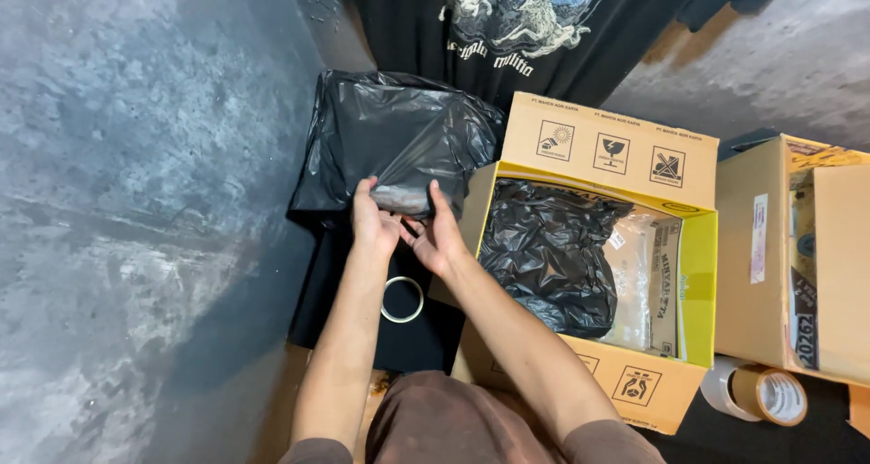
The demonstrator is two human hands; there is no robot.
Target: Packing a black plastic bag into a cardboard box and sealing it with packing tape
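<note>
A parcel wrapped in a black plastic bag (390, 138) lies on a black cloth at the middle top. Both of my hands grip its near edge: my left hand (373, 217) on the left and my right hand (437, 236) on the right, stretching the plastic thin over a grey patch between them. A small roll of clear tape (402, 299) lies on the black cloth just below my hands.
An open yellow-lined cardboard box (698, 274) to the right holds another black bagged parcel (548, 251) and flat packets. A second cardboard box (770, 256) stands at the far right, with two brown tape rolls (768, 393) before it. A black printed T-shirt (507, 20) hangs above. Grey concrete floor (136, 201) spreads left.
</note>
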